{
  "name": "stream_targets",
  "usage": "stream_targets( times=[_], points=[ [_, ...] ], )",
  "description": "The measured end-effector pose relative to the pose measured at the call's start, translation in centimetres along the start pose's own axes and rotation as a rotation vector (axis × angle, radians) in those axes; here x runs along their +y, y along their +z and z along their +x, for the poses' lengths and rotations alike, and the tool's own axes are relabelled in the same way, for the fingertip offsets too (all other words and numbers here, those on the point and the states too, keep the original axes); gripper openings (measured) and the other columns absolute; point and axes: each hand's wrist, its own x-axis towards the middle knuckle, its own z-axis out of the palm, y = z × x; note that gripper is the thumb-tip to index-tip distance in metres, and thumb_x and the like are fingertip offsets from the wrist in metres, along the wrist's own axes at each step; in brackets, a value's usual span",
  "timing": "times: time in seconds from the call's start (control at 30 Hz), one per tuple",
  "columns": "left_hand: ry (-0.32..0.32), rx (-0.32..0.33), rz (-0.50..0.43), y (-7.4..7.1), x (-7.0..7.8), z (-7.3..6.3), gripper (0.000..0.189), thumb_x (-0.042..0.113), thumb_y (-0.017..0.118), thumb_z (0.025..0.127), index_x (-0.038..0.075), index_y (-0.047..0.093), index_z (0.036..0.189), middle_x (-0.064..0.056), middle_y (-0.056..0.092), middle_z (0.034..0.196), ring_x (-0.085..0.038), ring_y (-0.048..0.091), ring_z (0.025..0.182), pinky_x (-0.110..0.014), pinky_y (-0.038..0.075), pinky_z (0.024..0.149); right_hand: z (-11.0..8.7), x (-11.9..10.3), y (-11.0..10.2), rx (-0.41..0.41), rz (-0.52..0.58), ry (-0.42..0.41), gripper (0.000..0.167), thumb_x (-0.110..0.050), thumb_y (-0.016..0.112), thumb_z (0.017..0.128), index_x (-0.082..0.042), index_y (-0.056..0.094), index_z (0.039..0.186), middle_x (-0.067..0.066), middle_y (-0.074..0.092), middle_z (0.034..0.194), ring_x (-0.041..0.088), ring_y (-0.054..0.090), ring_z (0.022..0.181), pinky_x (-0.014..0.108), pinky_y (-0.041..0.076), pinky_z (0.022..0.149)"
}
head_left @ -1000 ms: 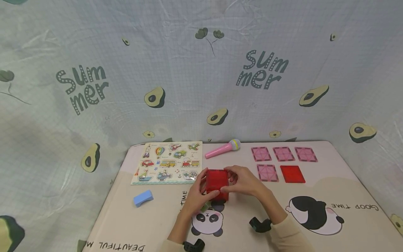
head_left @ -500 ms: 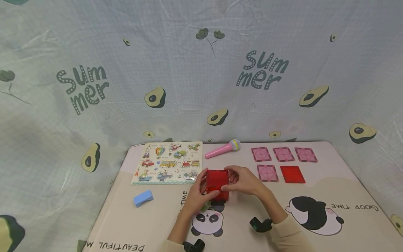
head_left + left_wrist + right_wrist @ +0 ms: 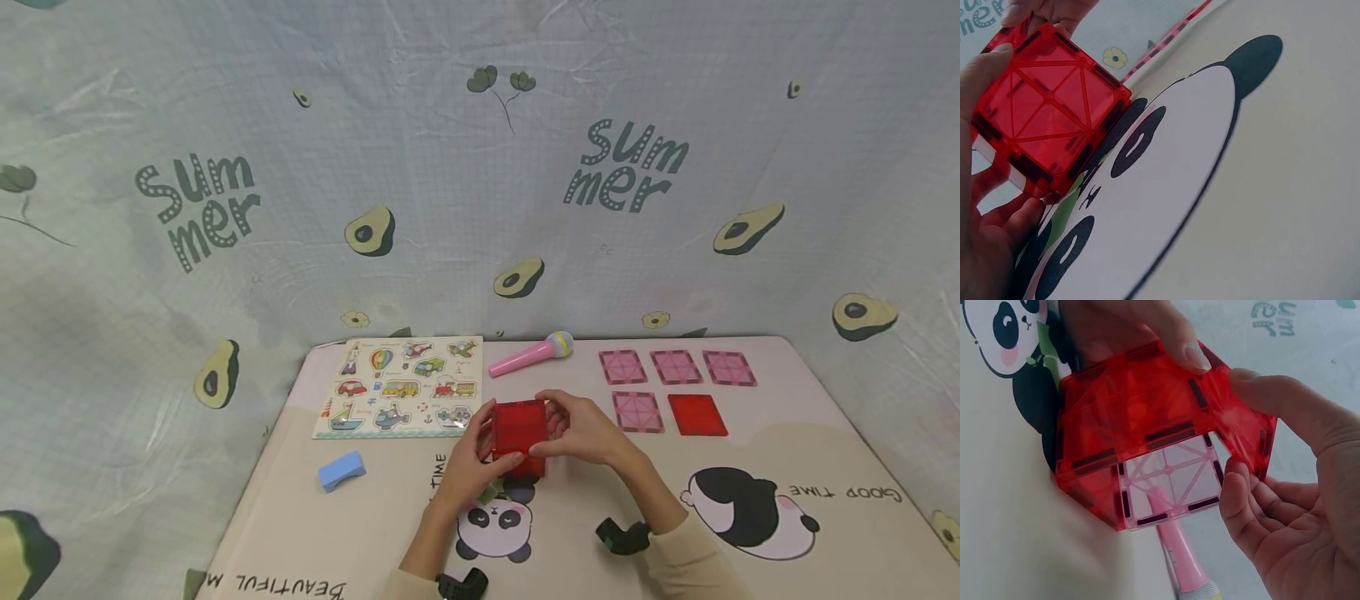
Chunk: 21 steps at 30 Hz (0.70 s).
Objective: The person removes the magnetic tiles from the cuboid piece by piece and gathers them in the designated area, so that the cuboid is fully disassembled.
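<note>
A box of translucent red magnetic tiles (image 3: 523, 465) stands on the mat over the panda print. My left hand (image 3: 468, 467) holds it from the left, thumb across the front wall and fingers along the side. A red magnetic tile (image 3: 519, 423) lies slanted over the box's top. My right hand (image 3: 581, 429) pinches this tile at its right side, thumb near the front corner, fingers behind. In the right wrist view, the pinched tile (image 3: 1244, 422) angles away from the front wall, and a pink clear tile (image 3: 1194, 469) shows in the box beyond the opening.
Several pink tiles (image 3: 637, 412) and a flat red tile (image 3: 697, 415) lie at the back right. A pink toy microphone (image 3: 525, 358) lies behind the box. To the left are a vehicle puzzle board (image 3: 408, 400) and a blue arch block (image 3: 342, 472). A printed curtain (image 3: 450, 167) hangs behind.
My right hand has shifted slightly up and right, and the upper red tile has risen at its right side. The left hand and the box beneath stay in place.
</note>
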Motion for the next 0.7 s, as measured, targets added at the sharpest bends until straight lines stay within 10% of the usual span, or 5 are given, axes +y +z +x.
stream_targets(
  times=[0.7],
  points=[
    [-0.022,0.018,0.012,0.1,-0.1,-0.1,0.091,0.038,0.08,0.082,0.035,0.027,0.157,0.003,0.035,0.162,-0.031,0.037,0.149,-0.046,0.047,0.11,-1.0,0.1,-1.3,0.002,0.264,-0.048,0.084,-0.012,0.082,0.083,-0.013,0.032,0.15,0.013,0.069,0.095,0.019,0.064,0.078,0.018,0.059,0.08]
  ],
)
